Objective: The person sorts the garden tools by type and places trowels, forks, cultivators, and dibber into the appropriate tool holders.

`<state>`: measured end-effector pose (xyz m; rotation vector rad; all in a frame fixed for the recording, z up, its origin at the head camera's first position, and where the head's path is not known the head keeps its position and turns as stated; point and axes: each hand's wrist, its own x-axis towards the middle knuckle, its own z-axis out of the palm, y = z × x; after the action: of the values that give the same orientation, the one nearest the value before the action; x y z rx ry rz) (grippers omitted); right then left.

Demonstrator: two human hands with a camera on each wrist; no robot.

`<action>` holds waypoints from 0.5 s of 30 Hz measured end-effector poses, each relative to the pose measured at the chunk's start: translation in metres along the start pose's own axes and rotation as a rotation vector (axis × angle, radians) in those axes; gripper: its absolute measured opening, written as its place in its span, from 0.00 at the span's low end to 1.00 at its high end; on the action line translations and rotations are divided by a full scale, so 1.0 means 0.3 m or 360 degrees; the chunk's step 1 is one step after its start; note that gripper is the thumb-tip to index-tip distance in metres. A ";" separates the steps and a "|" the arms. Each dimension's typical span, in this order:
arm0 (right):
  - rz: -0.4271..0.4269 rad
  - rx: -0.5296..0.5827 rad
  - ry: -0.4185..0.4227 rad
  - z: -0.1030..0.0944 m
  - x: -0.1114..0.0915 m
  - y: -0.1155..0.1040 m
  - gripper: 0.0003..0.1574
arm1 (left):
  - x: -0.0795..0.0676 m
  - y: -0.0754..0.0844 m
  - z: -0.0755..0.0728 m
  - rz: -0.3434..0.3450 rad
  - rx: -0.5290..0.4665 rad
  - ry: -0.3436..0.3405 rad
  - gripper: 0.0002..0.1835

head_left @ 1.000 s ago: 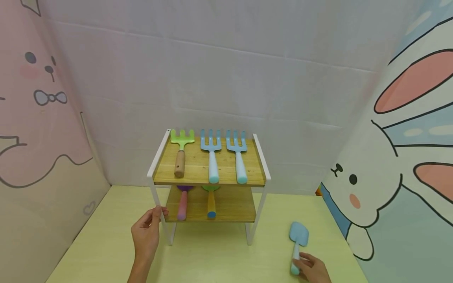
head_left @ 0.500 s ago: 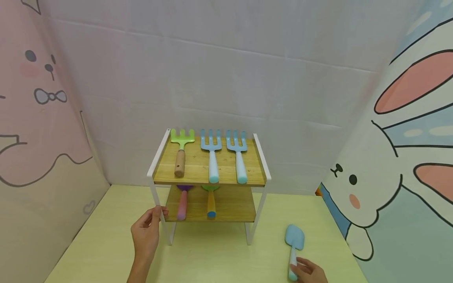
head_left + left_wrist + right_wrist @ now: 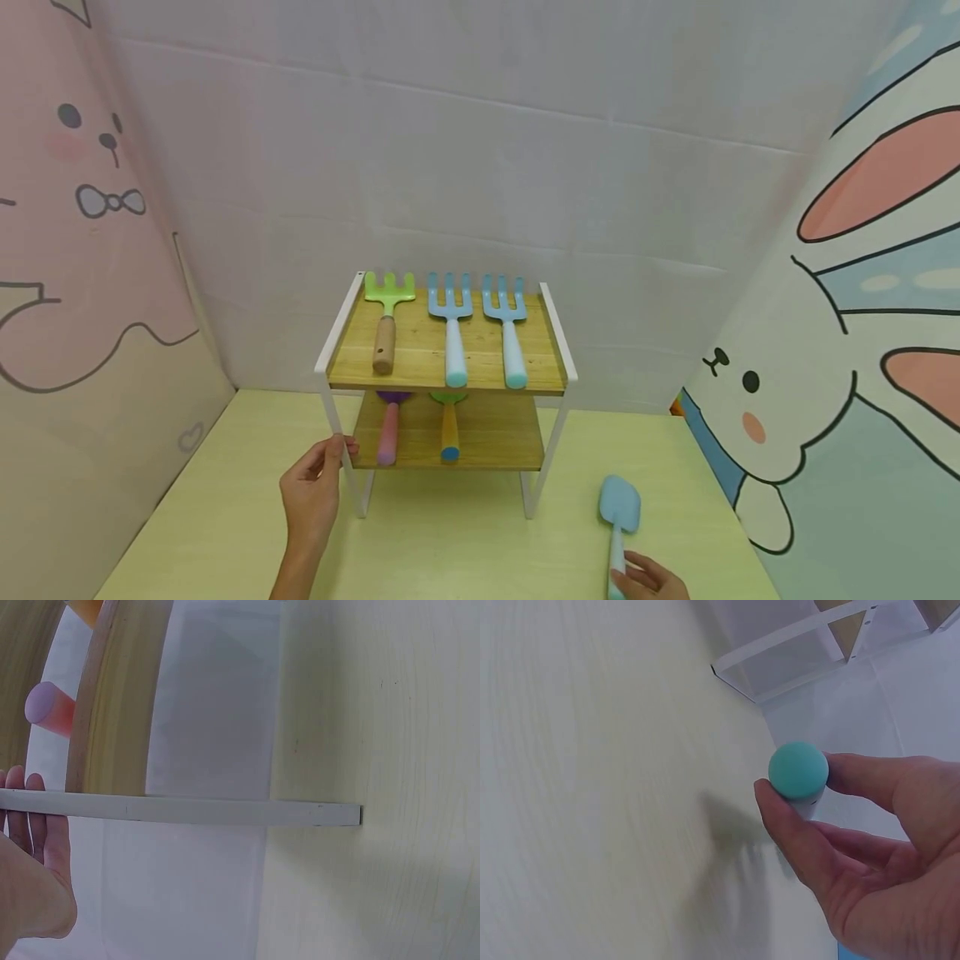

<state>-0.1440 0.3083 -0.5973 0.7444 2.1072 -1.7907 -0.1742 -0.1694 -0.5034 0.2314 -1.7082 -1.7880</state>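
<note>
While the rack (image 3: pixel 341 467) is steadied at its front-left leg by the left hand (image 3: pixel 311 496), the blue trowel (image 3: pixel 619 515) is pinched by its handle in the right hand's (image 3: pixel 651 579) grip, low over the desk (image 3: pixel 450 550). A lift toward the lower shelf (image 3: pixel 495 433) seems called for.

The rack (image 3: pixel 558 333) has a frame that looks like matt white painted metal, and its two shelves show warm wood grain with a light sheen. On the upper shelf, the green rake (image 3: pixel 387 292) has a glossy painted head and a bare wooden handle. Beside it, the two blue forks (image 3: pixel 480 304) look smooth and glossy, with paler matt grips. The blue spade (image 3: pixel 619 504), right of the rack, looks smooth and painted. The bench (image 3: pixel 450 550) shows pale, matt, fine wood grain.
</note>
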 end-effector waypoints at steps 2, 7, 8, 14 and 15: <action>-0.0008 0.0060 -0.0009 0.006 -0.011 -0.002 0.52 | 0.000 0.000 -0.001 0.0007 0.0002 -0.0001 0.13; -0.0021 0.0190 -0.0007 0.024 -0.037 -0.007 0.53 | 0.001 -0.001 -0.001 0.0018 0.0008 -0.0013 0.13; -0.0026 0.0202 -0.0003 0.028 -0.042 -0.008 0.54 | 0.002 -0.001 -0.001 0.0016 0.0008 -0.0015 0.13; -0.0054 0.0152 0.0016 0.050 -0.070 -0.014 0.59 | 0.002 -0.003 0.000 0.0006 0.0016 -0.0019 0.14; -0.0057 0.0143 0.0007 0.051 -0.075 -0.015 0.60 | 0.002 -0.002 0.000 0.0006 0.0013 -0.0018 0.13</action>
<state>-0.1297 0.2883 -0.5849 0.7379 2.0673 -1.9152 -0.1748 -0.1698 -0.5039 0.2217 -1.7230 -1.7828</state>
